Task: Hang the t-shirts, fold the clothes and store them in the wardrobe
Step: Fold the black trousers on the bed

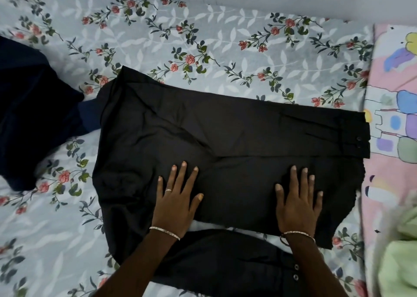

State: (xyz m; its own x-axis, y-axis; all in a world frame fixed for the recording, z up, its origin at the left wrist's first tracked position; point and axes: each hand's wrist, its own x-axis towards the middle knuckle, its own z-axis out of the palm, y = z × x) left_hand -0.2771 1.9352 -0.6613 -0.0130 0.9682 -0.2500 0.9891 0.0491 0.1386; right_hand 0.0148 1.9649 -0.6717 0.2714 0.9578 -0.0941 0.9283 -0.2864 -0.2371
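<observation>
head view looks down, close.

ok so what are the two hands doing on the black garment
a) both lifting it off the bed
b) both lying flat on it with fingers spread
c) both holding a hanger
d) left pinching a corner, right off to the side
b: the left hand and the right hand both lie flat, fingers straight and spread, on the black garment, which lies on the floral bedsheet.

A plain black garment (225,127) lies on a pale grey bedsheet (225,32) patterned with white leaves and pink-red roses on dark green stems. A dark navy cloth (33,116) sits left. At right, a pink blanket (383,177) carries pastel cartoon drawings, beside a light green cloth (399,265).
</observation>
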